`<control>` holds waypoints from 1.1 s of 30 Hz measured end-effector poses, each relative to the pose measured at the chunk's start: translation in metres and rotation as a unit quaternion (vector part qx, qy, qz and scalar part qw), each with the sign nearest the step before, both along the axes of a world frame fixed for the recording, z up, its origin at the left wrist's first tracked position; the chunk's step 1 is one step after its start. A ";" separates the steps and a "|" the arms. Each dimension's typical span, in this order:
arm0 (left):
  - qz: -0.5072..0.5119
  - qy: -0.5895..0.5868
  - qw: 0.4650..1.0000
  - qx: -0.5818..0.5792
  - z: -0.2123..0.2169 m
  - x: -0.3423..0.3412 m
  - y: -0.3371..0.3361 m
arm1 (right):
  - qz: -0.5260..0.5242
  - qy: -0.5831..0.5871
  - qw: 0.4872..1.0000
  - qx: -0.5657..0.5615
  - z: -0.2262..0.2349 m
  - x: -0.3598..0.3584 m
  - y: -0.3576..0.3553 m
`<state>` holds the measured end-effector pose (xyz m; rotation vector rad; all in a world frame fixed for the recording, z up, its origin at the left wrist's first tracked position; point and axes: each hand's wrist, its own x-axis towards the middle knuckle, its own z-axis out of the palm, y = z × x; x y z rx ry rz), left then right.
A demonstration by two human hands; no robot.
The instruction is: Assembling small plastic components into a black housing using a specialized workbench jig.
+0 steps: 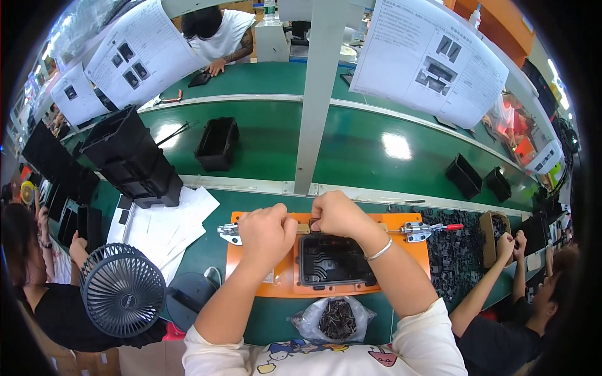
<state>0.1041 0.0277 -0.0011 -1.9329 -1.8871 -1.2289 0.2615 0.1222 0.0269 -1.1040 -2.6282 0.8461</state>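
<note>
In front of me an orange fixture board (409, 266) holds a black plastic box (338, 260), open side up. My left hand (268, 230) is a closed fist over the board's back left, beside a metal toggle clamp (230, 233); what it holds is hidden. My right hand (338, 215) is closed with its fingers pinched at the box's back edge, by a brass-coloured bar (303, 229). Something small and dark shows at those fingertips, too small to name. A second toggle clamp (417, 231) with a red handle (453, 227) sits at the board's right.
A bag of small dark pins (337, 318) lies near me. Many small black parts (448, 257) spread rightward, beside a cardboard box (492, 235). Leftward are a fan (122, 291), papers (166, 232) and stacked black boxes (135, 160). A post (320, 106) rises ahead. Co-workers sit at both sides and opposite.
</note>
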 end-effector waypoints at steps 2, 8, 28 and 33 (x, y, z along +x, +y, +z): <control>-0.007 -0.013 1.000 -0.026 0.002 0.001 -0.003 | -0.005 0.006 1.000 0.007 -0.002 0.002 -0.001; -0.060 -0.101 0.993 -0.021 0.008 -0.008 -0.009 | -0.034 0.025 0.992 -0.121 -0.005 0.005 0.005; 0.149 -0.325 0.930 0.087 -0.010 -0.063 -0.057 | -0.170 0.178 0.966 0.082 0.030 0.066 -0.018; -0.051 -0.125 0.956 -0.261 0.001 0.015 -0.065 | -0.212 -0.006 0.961 0.179 0.018 0.123 -0.080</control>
